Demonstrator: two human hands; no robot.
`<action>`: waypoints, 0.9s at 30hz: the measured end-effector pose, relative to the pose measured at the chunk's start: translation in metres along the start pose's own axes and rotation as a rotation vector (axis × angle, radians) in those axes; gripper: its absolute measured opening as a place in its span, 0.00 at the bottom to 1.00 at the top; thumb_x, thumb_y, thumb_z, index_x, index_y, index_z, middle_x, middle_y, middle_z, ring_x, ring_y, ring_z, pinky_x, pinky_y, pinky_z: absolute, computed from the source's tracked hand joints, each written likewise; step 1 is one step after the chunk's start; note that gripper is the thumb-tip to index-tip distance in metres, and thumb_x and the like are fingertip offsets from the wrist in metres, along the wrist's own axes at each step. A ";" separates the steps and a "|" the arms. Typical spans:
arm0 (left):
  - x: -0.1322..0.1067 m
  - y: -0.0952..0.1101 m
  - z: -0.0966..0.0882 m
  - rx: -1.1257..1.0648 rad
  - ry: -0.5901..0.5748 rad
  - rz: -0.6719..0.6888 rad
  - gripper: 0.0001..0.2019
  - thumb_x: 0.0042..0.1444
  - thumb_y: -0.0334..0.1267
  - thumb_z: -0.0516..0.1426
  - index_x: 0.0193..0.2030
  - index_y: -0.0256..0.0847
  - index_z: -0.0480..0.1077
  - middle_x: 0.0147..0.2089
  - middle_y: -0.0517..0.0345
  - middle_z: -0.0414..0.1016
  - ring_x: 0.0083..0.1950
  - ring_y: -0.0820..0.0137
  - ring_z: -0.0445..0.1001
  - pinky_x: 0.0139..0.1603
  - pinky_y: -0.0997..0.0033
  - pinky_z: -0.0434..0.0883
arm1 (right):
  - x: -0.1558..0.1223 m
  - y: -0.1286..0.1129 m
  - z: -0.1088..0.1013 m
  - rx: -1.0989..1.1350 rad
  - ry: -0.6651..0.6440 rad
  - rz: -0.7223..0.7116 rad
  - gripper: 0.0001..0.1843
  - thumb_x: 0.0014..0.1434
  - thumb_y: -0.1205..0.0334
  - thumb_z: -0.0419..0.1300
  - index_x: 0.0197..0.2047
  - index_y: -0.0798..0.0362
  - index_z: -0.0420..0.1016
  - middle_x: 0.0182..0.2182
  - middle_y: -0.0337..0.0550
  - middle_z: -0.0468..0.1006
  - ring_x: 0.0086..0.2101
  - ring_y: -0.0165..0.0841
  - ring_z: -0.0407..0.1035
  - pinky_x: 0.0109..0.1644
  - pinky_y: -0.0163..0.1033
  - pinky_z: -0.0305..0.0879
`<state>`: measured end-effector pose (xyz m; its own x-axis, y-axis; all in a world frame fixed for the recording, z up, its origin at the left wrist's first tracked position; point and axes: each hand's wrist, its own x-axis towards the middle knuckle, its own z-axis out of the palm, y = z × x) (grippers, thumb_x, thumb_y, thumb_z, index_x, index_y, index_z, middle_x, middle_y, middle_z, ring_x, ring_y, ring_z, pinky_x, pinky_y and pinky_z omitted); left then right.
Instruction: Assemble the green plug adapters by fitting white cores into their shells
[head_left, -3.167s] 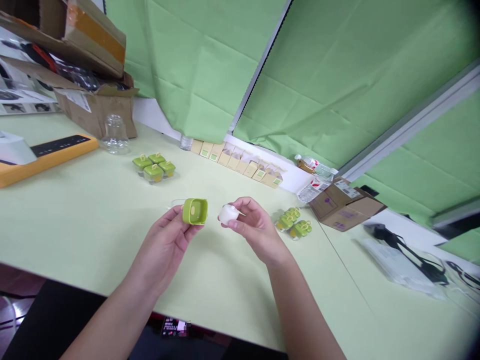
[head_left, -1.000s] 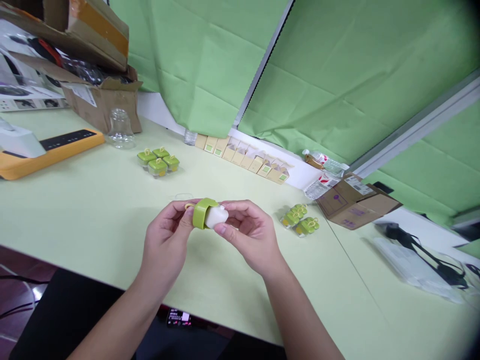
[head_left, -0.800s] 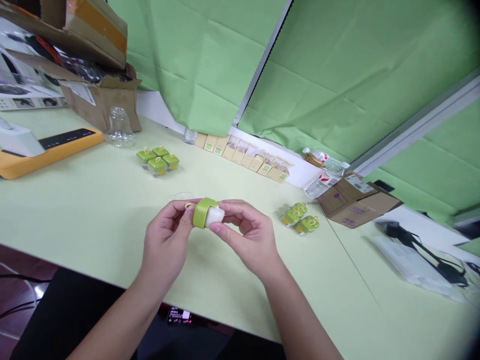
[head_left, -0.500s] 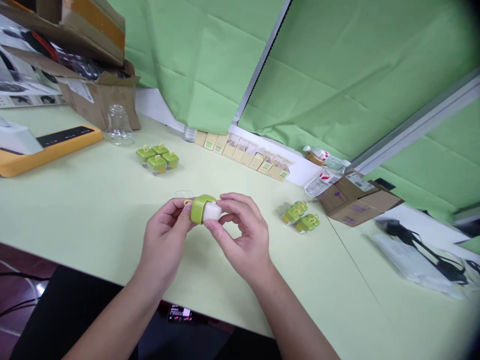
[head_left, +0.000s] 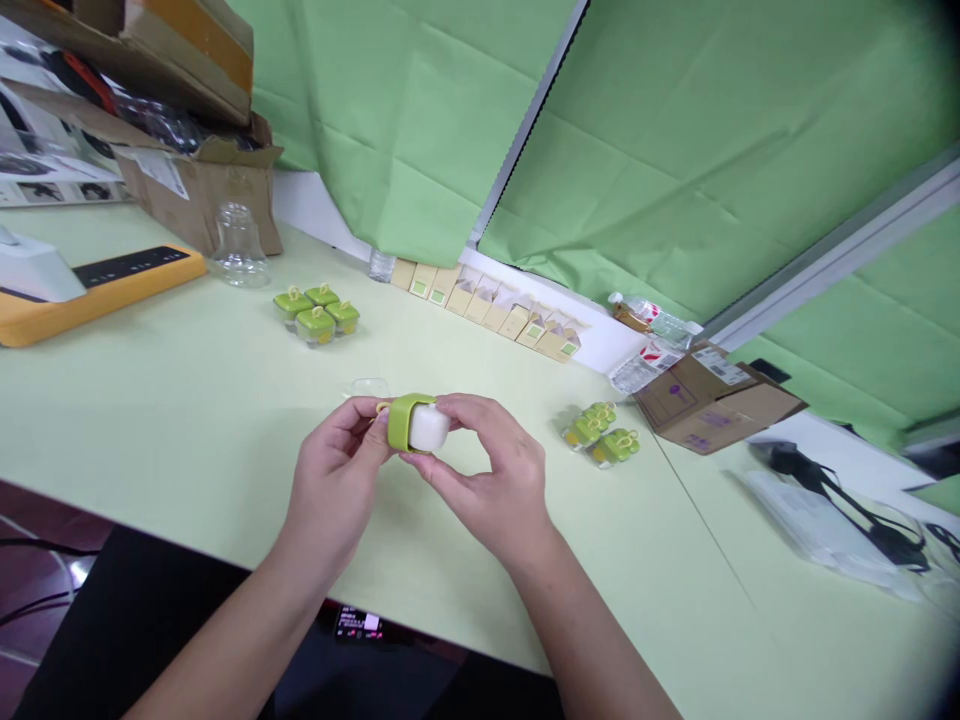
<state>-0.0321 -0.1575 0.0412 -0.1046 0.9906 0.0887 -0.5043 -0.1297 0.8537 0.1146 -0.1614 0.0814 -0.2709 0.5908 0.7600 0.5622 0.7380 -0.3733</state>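
My left hand (head_left: 334, 475) pinches a small green lid (head_left: 400, 425) at the end with its yellow loop. A rounded white block (head_left: 429, 428) sits partly inside the lid, its outer end sticking out to the right. The fingers of my right hand (head_left: 506, 485) close around the same piece: the thumb presses at the lid's lower rim, and the index finger is at the upper edge beside the white block. Behind my left hand, a clear plastic cup-like piece (head_left: 370, 386) lies on the table.
Small green-lidded containers stand in a left cluster (head_left: 315, 318) and a right cluster (head_left: 600, 435). Small cardboard boxes (head_left: 480, 300) line the back. A clear jar (head_left: 240, 250), an orange-edged device (head_left: 112, 290), a carton (head_left: 709, 400) and plastic bottles (head_left: 652, 345) surround the table (head_left: 225, 440).
My right thumb has moved from the white block to the lid's lower rim, and more of the block's face shows. Both hands have shifted slightly right with the lid.
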 end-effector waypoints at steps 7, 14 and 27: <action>0.000 0.001 0.000 -0.008 0.001 0.002 0.10 0.56 0.42 0.65 0.40 0.40 0.74 0.42 0.56 0.78 0.41 0.70 0.75 0.41 0.73 0.71 | -0.003 0.001 -0.002 -0.052 -0.003 -0.050 0.25 0.57 0.62 0.69 0.57 0.43 0.73 0.48 0.45 0.82 0.47 0.41 0.77 0.51 0.49 0.79; 0.000 0.000 -0.001 -0.004 -0.003 0.023 0.09 0.57 0.42 0.64 0.40 0.40 0.75 0.42 0.56 0.78 0.40 0.71 0.74 0.42 0.73 0.71 | -0.003 0.001 -0.001 -0.032 -0.004 -0.055 0.25 0.57 0.64 0.70 0.57 0.44 0.74 0.49 0.46 0.81 0.49 0.42 0.77 0.53 0.50 0.78; 0.001 0.003 0.001 -0.018 0.010 0.014 0.10 0.57 0.43 0.65 0.39 0.39 0.74 0.43 0.54 0.79 0.43 0.68 0.76 0.45 0.71 0.72 | -0.006 0.001 0.004 -0.063 0.023 -0.071 0.28 0.58 0.67 0.68 0.60 0.41 0.71 0.52 0.45 0.81 0.51 0.42 0.77 0.54 0.51 0.78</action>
<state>-0.0327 -0.1572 0.0446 -0.1207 0.9881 0.0956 -0.5183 -0.1449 0.8428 0.1140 -0.1628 0.0740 -0.2943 0.5292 0.7958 0.5901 0.7556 -0.2843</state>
